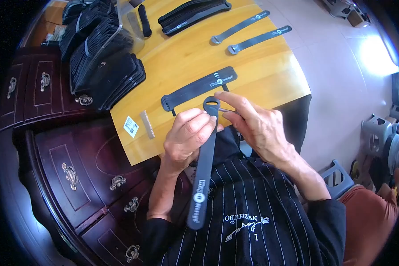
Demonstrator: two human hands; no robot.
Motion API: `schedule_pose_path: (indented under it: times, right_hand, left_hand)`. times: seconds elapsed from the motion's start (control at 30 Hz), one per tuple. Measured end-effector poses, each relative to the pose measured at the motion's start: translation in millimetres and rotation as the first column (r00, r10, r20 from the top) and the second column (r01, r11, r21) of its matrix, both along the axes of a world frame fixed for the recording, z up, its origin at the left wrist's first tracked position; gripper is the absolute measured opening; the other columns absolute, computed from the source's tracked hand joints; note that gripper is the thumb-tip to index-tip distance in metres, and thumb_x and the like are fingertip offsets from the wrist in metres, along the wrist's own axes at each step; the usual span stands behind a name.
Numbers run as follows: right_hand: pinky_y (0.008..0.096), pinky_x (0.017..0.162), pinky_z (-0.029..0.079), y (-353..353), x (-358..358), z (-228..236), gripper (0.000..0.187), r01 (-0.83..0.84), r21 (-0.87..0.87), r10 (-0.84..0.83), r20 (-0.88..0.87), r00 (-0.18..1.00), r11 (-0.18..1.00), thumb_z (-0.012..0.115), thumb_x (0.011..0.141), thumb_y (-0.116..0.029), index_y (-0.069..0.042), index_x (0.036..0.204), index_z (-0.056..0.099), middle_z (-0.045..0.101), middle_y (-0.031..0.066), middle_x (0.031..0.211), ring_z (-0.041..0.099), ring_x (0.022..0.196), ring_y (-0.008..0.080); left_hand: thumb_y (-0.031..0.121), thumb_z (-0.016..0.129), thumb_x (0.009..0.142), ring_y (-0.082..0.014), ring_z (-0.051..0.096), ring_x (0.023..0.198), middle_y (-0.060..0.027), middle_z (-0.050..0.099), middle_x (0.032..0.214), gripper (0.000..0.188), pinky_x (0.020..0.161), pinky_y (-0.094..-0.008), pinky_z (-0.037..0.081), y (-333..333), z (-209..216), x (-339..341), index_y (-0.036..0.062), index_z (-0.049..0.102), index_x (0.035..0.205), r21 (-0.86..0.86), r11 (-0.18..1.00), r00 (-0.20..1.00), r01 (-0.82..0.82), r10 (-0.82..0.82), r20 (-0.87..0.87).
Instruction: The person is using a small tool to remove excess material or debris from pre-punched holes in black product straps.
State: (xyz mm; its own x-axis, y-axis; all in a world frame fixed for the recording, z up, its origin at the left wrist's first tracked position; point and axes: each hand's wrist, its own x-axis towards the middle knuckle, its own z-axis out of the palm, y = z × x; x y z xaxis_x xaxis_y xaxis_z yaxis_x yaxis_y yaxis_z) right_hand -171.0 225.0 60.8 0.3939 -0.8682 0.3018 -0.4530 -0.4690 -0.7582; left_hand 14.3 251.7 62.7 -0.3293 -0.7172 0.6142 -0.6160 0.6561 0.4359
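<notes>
– With the left hand (188, 135), holding what?
– Gripping a dark grey strap (204, 168), nearly closed, with thumb and bent fingers pinched just below the slotted round end.
– And with the right hand (257, 122)?
– Partly curled beside that same end, with index fingertip up at the rim and thumb a little lower. Impossible to tell whether pinching anything thin there.
– Held where?
– In front of the striped black clothing (239, 190), at the near edge of the yellow bench (270, 66), slanting down and slightly left from the hands.
– Looking how?
– Long, flat and fairly straight, with an oval slot at the top, white print toward the rounded lower end.
– Anything similar close by?
– Yes: lying just beyond the hands, a flat dark bundle (195, 91); farther off, two single straps (240, 28).
</notes>
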Motion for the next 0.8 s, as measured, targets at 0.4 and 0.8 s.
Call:
schedule_pose_path:
  times: [0.4, 0.8]
  right_hand:
    - [0.0361, 0.059, 0.051, -36, -25, 21, 0.018, -0.230, 0.101, 0.243, -0.139, 0.960, 0.968, 0.062, 0.087, -0.019, -0.016, 0.104, 0.064, 0.067, 0.0069, 0.080, 0.066, 0.069, 0.0260]
    - [0.0361, 0.054, 0.049, 0, -24, 43, 0.010, -0.030, 0.108, 0.045, -0.140, 0.989, 0.994, 0.060, 0.089, -0.017, -0.011, 0.096, 0.062, 0.062, 0.0068, 0.074, 0.064, 0.064, 0.0287]
  left_hand:
    - [0.002, 0.081, 0.063, -0.0224, 0.060, 0.079, -0.0073, 0.063, 0.080, 0.026, 0.069, -0.0315, 0.050, -11, -6, 2, 0.0003, 0.067, 0.085, 0.168, 0.960, 0.907, 0.224, -0.142, -0.398]
    - [0.014, 0.065, 0.090, -0.0130, 0.058, 0.068, -0.0088, 0.059, 0.080, 0.021, 0.057, -0.0226, 0.049, 13, -27, -34, -0.0022, 0.055, 0.100, 0.475, 0.753, 0.431, 0.455, 0.281, -0.858]
